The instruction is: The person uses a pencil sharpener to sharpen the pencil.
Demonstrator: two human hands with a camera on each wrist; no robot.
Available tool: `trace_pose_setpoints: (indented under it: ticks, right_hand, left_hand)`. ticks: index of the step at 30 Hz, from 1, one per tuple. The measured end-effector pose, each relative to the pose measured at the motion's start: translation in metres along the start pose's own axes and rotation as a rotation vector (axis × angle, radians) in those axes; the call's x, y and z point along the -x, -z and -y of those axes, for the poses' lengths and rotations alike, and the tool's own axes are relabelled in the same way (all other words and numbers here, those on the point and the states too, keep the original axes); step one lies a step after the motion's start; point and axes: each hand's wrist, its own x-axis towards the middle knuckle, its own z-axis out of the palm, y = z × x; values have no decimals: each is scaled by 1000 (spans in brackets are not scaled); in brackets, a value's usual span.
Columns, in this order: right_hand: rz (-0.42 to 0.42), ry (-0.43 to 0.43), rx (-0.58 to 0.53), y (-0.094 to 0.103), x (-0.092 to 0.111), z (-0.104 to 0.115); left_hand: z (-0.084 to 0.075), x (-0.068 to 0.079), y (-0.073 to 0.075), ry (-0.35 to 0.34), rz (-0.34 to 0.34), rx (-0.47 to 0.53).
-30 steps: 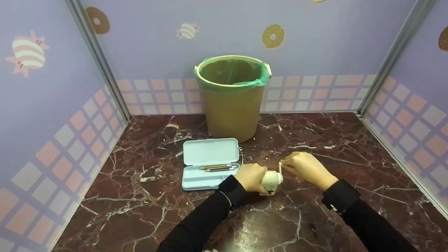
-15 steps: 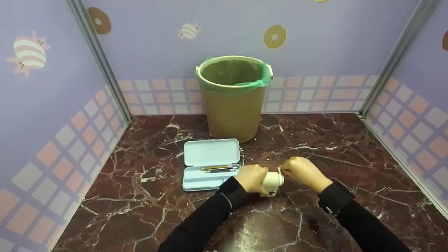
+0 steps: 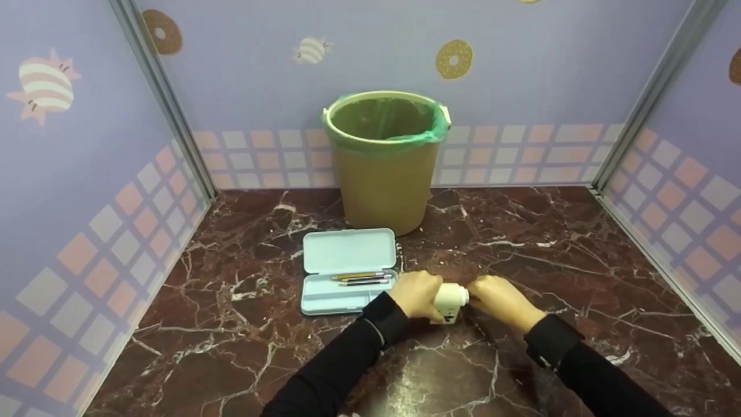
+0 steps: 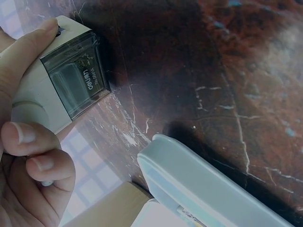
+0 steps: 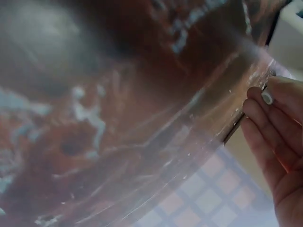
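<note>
My left hand [image 3: 415, 294] grips a cream crank pencil sharpener [image 3: 448, 302] on the dark marble table. Its clear shavings drawer [image 4: 78, 75] faces the left wrist camera, and the thumb lies along the body. A small pale round tip [image 4: 47, 183] shows between the curled fingers of that hand. To the sharpener's right, my right hand [image 3: 499, 298] pinches the crank's handle; its pale knob end [image 5: 267, 97] shows between thumb and fingers in the right wrist view. The crank arm is hidden behind that hand in the head view.
An open light blue pencil case [image 3: 338, 304] lies left of the left hand, with several pencils [image 3: 363, 279] inside. Behind it stands a tan bin [image 3: 386, 185] with a green liner [image 3: 431, 136]. Patterned panels [image 3: 255, 69] enclose the table at the back and sides.
The right hand has shifted slightly down and toward the sharpener, turning the crank; its arm, earlier upright beside the sharpener, is now out of sight. The left hand keeps its grip in place.
</note>
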Motion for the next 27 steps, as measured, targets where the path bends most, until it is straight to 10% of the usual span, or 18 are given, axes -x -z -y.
trace_pose_setpoints:
  ticks: [27]
  right_hand:
    - [-45,80,-132,5,32,23]
  left_hand:
    - [-1,0,0,65,18,23]
